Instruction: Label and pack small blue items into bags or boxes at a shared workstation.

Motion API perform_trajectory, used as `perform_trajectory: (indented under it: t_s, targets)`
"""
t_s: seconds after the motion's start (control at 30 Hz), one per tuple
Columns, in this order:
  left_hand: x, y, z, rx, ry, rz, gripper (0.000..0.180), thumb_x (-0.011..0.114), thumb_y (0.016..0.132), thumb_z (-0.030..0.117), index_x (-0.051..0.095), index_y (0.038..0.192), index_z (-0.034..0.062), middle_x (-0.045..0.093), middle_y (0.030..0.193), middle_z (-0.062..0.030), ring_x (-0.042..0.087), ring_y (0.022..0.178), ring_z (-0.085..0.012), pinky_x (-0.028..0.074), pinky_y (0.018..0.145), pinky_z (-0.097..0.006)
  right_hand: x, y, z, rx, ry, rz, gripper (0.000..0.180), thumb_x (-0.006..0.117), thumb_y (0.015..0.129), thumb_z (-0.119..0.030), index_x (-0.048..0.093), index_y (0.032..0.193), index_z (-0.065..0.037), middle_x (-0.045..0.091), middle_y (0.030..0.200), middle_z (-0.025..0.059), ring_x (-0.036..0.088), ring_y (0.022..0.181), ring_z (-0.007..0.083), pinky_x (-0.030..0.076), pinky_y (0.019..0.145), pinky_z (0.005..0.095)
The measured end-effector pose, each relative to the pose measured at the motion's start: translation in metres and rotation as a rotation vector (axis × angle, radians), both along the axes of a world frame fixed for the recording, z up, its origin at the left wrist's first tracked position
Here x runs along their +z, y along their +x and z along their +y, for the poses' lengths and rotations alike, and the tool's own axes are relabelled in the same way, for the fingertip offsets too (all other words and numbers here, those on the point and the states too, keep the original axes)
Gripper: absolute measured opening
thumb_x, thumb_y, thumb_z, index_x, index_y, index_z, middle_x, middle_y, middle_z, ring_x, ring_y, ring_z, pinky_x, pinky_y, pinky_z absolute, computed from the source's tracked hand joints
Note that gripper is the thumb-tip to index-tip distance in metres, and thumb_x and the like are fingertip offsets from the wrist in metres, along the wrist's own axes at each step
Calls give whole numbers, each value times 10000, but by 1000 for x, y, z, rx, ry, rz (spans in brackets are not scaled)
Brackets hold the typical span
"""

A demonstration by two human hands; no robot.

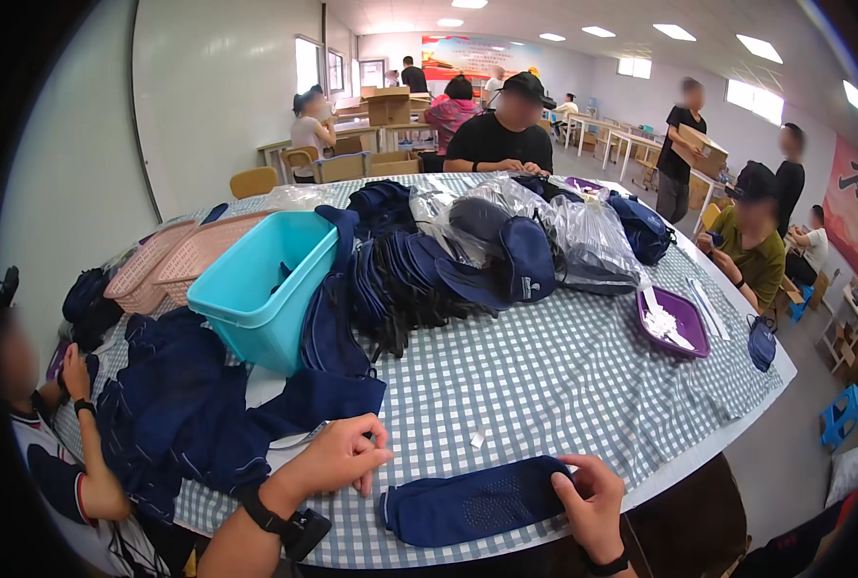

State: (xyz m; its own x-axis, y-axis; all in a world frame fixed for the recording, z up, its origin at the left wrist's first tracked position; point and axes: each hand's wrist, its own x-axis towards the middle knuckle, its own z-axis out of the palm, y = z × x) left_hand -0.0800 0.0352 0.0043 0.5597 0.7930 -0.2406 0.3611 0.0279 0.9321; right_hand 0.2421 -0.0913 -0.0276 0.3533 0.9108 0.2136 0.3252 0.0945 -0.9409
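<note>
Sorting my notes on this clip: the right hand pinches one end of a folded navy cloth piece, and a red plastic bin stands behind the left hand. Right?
Not quite: the bin is turquoise, not red, as the head view shows. The right hand does pinch one end of the folded navy cloth piece, and the bin stands behind the left hand.

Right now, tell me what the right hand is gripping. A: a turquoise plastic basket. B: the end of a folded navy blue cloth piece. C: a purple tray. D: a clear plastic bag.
B: the right hand pinches the right end of the folded navy cloth piece lying flat on the checked tablecloth.
</note>
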Motion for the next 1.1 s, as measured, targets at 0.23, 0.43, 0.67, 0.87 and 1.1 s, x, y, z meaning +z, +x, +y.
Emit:
perform_trajectory:
  t_s: [0.23,0.43,0.67,0.87,1.1]
  targets:
    - [-8,-3,2,-7,-26,-53,145,664,940,98,529,935,42,656,663,-35,700,647,-109,489,511,-207,1,-3,-1,15,6,29,219,722,884,-78,674,1074,20,563,623,-32,479,556,17,321,512,204]
    - [-9,-4,3,-67,-19,-96,122,721,894,47,602,893,22,700,714,-54,697,677,-89,491,544,-187,-2,-3,0,-6,37,-38,229,727,881,-90,679,1073,25,580,632,-21,498,565,24,345,522,205]
    - [-9,-7,3,-133,49,-94,116,769,834,43,654,841,27,710,725,-28,677,668,-54,470,560,-166,-1,-3,0,-2,24,-50,223,727,874,-74,683,1069,25,597,636,-11,510,573,24,353,525,206]
    - [-4,-4,2,-124,75,-38,134,798,817,77,673,826,27,710,722,-18,661,662,-33,462,569,-153,-1,-5,-1,-9,28,-30,221,731,868,-62,687,1068,23,595,621,-14,503,565,23,355,521,206]
    - [-1,-4,1,-115,42,11,135,801,815,84,679,827,26,701,742,-18,678,684,-64,505,638,-184,4,-6,-3,-2,23,-125,235,741,856,-94,699,1071,-8,549,575,-19,458,530,24,333,500,225]
